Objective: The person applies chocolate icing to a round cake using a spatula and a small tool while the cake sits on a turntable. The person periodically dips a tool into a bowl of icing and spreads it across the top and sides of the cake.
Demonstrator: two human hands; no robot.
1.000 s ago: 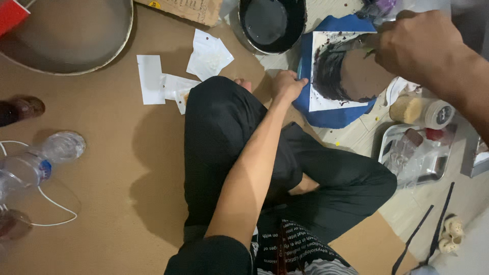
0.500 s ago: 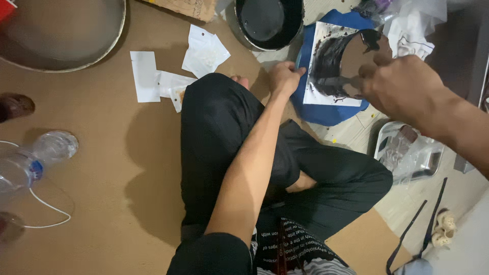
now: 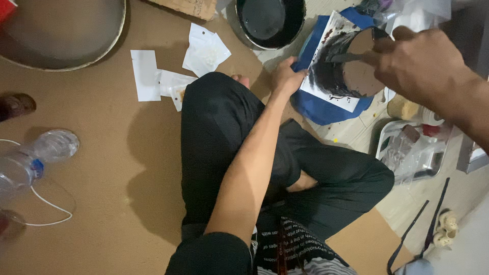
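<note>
I sit cross-legged on brown cardboard. My left hand (image 3: 287, 76) reaches forward and grips the near edge of a blue mat (image 3: 326, 109). On the mat lies a white sheet (image 3: 333, 97) smeared with black paste around a round brown disc (image 3: 359, 76). My right hand (image 3: 423, 66) hovers over the disc's right side, closed on a thin dark blade (image 3: 346, 57) that lies flat across the disc's top. How the fingers hold the blade's handle is hidden.
A black bowl (image 3: 270, 20) stands beyond the mat. A large round pan (image 3: 61, 40) is at top left, with white paper scraps (image 3: 204, 51) near my knee. A plastic bottle (image 3: 35, 158) and a white cord (image 3: 46, 203) lie left. A metal tray (image 3: 423, 158) holds plastic bags at right.
My right hand came down and leftward from the upper right and now sits over the disc with the blade. My left hand stays at the mat's edge.
</note>
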